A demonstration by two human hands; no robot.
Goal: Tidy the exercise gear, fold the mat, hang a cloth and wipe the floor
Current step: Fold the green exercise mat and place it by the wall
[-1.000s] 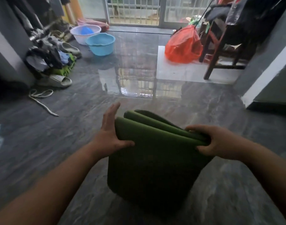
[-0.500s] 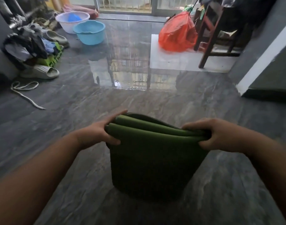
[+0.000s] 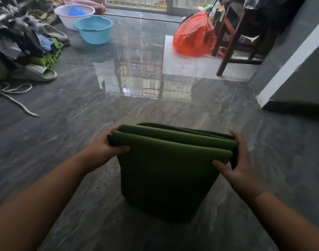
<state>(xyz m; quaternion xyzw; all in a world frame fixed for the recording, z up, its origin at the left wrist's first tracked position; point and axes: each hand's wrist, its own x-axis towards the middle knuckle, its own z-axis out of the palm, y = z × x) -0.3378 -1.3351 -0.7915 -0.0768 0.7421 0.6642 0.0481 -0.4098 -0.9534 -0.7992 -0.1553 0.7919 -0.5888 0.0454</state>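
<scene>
Because the folded layers would spring apart if let go, we hold the green mat [image 3: 166, 171] upright above the grey floor [image 3: 64, 142], our left hand [image 3: 104, 149] gripping one end (thumb in front) and our right hand [image 3: 240, 165] clasping the other, thumb pressing the front.

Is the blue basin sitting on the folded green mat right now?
No, the blue basin stands on the floor far behind, while the green mat is held between the left hand and right hand.
</scene>
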